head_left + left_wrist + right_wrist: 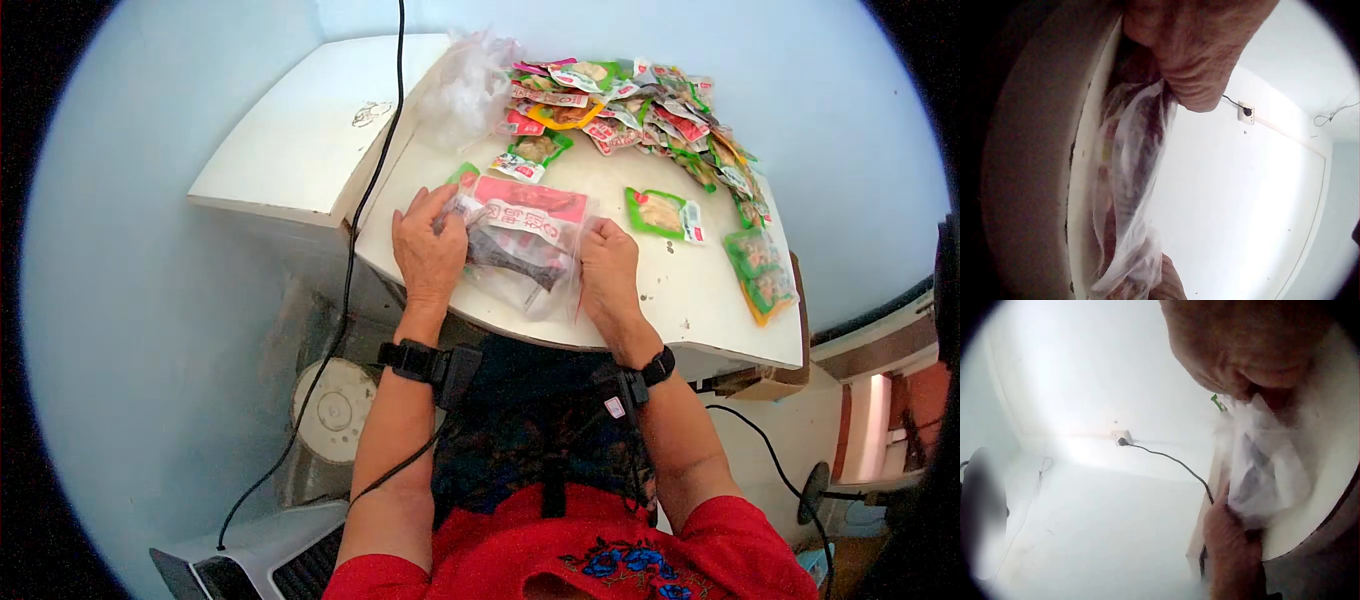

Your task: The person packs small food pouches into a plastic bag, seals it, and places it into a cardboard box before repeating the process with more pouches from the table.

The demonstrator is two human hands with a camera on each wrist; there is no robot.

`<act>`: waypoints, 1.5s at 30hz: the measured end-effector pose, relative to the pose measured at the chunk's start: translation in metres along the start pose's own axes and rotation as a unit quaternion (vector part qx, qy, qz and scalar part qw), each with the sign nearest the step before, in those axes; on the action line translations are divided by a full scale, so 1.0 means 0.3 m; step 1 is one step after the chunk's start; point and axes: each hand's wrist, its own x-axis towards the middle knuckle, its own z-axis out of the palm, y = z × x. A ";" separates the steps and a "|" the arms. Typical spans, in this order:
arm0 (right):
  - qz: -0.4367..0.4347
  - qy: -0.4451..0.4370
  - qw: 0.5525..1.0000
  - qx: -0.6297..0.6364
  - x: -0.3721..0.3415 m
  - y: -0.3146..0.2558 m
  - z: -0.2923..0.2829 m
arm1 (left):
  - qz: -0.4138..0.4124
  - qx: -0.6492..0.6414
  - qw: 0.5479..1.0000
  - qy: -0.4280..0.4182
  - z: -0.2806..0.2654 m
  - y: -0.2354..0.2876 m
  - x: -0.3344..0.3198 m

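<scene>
A clear plastic bag (pixel 525 262) with red-and-white printed packets and something dark inside lies at the front of the white table (pixel 620 315), held between both hands. My left hand (pixel 428 250) grips its left side, with the thumb over the front. On the opposite side, my right hand (pixel 610 268) pinches the bag's right edge with curled fingers. In the left wrist view the crinkled clear plastic (pixel 1138 169) hangs between the hands, close by the table edge. The right wrist view also has the bag (pixel 1266 469) below the right hand (pixel 1247 350).
Many colourful food packets (pixel 640 110) are heaped along the table's back. A single green packet (pixel 660 213) lies right of the bag, and another pack (pixel 760 270) at the right edge. Crumpled clear plastic (pixel 465 90) sits back left. A black cable (pixel 350 250) hangs on the left.
</scene>
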 end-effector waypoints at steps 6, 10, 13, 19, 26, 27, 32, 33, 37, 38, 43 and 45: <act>0.006 -0.001 0.999 -0.031 0.005 -0.009 0.001 | 0.019 -0.001 1.000 0.024 0.009 -0.005 -0.007; 0.090 -0.037 0.994 0.052 0.012 -0.050 0.017 | 0.014 -0.008 1.000 0.018 0.000 0.007 -0.004; 0.108 -0.045 0.991 0.066 0.051 -0.022 -0.015 | 0.015 -0.008 1.000 0.022 0.000 0.009 -0.006; 0.065 -0.037 0.995 0.062 0.029 -0.032 0.036 | -0.008 -0.005 1.000 0.020 0.004 0.017 -0.007; 0.031 -0.118 0.987 -0.106 0.111 0.022 0.002 | 0.007 0.004 1.000 -0.009 -0.013 0.023 -0.001; 0.051 -0.126 0.984 -0.118 0.092 -0.003 0.009 | 0.012 0.016 1.000 -0.011 -0.012 0.027 -0.006; 0.035 -0.106 0.988 -0.103 0.091 0.011 0.013 | 0.061 0.078 0.995 0.031 0.009 -0.003 -0.013; 0.041 -0.107 0.992 -0.052 0.092 0.018 0.016 | 0.090 0.132 0.986 0.039 0.006 0.005 -0.014; 0.004 -0.115 0.993 -0.032 0.086 0.018 0.015 | 0.173 0.225 0.958 0.044 0.016 0.066 -0.030; -0.002 -0.118 0.993 -0.028 0.087 0.025 0.022 | 0.189 0.235 0.953 0.034 0.011 0.074 -0.033; -0.052 -0.101 0.990 -0.087 0.101 0.061 0.042 | 0.178 0.230 0.957 -0.002 0.010 0.067 -0.040; -0.039 -0.077 0.963 -0.255 0.078 0.006 0.030 | 0.175 0.207 0.962 -0.012 0.011 0.069 -0.036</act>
